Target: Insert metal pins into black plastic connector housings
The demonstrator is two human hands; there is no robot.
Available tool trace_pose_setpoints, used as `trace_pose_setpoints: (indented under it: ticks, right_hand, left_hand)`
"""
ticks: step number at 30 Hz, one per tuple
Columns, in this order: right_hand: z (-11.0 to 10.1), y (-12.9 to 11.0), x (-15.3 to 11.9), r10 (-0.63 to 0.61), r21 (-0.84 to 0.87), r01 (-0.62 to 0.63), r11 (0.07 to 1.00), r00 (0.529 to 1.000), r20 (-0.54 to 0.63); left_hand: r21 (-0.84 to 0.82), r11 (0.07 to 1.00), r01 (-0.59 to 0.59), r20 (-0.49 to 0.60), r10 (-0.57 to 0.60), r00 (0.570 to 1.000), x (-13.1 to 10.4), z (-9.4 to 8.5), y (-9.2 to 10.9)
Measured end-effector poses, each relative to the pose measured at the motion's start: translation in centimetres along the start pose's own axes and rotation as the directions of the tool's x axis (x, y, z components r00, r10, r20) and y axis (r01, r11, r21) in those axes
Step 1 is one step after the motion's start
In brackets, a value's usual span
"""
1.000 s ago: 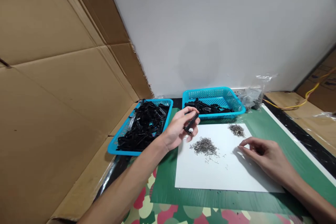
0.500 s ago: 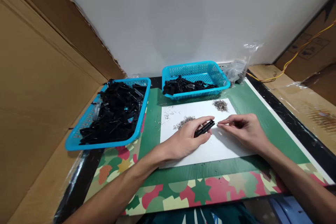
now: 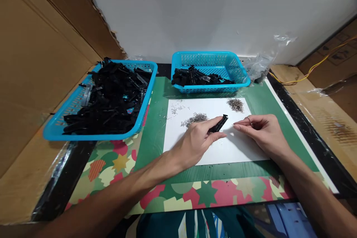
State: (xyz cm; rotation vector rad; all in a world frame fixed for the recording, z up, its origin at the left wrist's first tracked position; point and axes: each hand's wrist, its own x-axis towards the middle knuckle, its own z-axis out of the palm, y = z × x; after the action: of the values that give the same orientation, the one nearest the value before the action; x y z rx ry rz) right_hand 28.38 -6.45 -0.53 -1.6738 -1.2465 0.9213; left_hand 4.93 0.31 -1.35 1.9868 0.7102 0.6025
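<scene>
My left hand [image 3: 196, 137] is closed round a narrow black plastic part [image 3: 219, 124], whose forked end points up and to the right. Just right of that end, my right hand [image 3: 260, 131] pinches with thumb and forefinger; whatever lies between the tips is too small to name. A gap separates the two hands. Beneath them is a white sheet [image 3: 206, 156]. On it lie a heap of small metal pieces [image 3: 198, 118] beside my left hand, a second small metal heap [image 3: 235, 105] beyond my right hand, and scattered thin wire-like bits [image 3: 176, 108] at the far left.
A blue basket [image 3: 152, 81] full of black plastic parts stands at the left. Another blue basket [image 3: 237, 67], partly filled with similar parts, is at the back. Near it sits a clear plastic bag [image 3: 259, 67]. Cardboard walls [image 3: 41, 44] border the left; a yellow cable [image 3: 315, 67] runs at right.
The view has shifted a little. My left hand now tilts the black part more upright, and the right fingertips have drawn slightly away from its end.
</scene>
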Motion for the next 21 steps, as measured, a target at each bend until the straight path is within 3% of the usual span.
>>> trace_pose_setpoints:
  ticks: [3, 13, 21]
  right_hand:
    - [0.1, 0.1, 0.2, 0.006, -0.057, -0.004, 0.998, 0.999, 0.042]
    - [0.9, -0.4, 0.4, 0.103, -0.154, -0.091, 0.984, 0.992, 0.069]
    - [1.2, -0.1, 0.2, 0.07, -0.163, -0.064, 0.984, 0.997, 0.036]
  left_hand:
    - [0.054, 0.996, -0.07, -0.029, 0.072, 0.997, 0.0, 0.5, -0.2]
    - [0.386, 0.897, -0.215, 0.107, 0.188, 0.976, -0.1, 1.4, 0.2]
    - [0.421, 0.868, -0.262, 0.095, 0.245, 0.965, -0.2, 1.8, -0.4]
